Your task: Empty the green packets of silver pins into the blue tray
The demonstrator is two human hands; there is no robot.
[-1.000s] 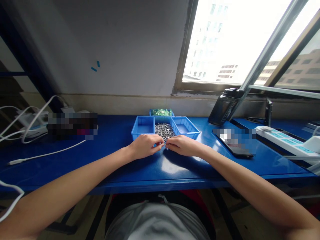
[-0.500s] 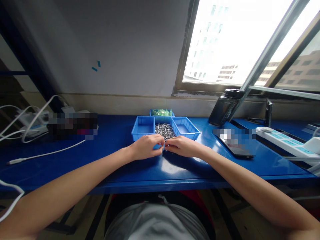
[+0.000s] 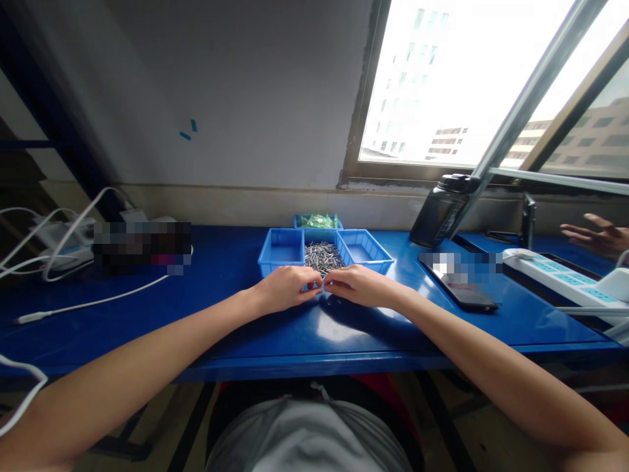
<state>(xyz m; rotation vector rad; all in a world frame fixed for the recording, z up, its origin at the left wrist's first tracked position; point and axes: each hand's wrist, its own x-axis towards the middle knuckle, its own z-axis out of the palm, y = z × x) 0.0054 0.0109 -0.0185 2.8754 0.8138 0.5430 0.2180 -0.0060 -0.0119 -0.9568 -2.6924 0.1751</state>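
Observation:
My left hand [image 3: 293,287] and my right hand [image 3: 358,286] meet fingertip to fingertip at the front of a blue bin holding a heap of small metal pins or screws [image 3: 323,257]. Both hands are closed in a pinch. Whatever lies between the fingers is too small to make out. Left of the metal pieces stands a blue bin [image 3: 266,257], and to the right another blue bin [image 3: 382,266]. Behind them, a further blue bin holds green plastic bags [image 3: 317,222].
On the blue table [image 3: 236,341], a black bottle [image 3: 439,213] and a phone [image 3: 459,288] are at the right, beside a white power strip [image 3: 565,278]. A co-worker's hand [image 3: 602,236] shows at the far right. White cables [image 3: 113,303] lie at the left.
A co-worker's hand has come into view at the far right edge. My own hands have barely moved and stay pinched together at the front of the bin.

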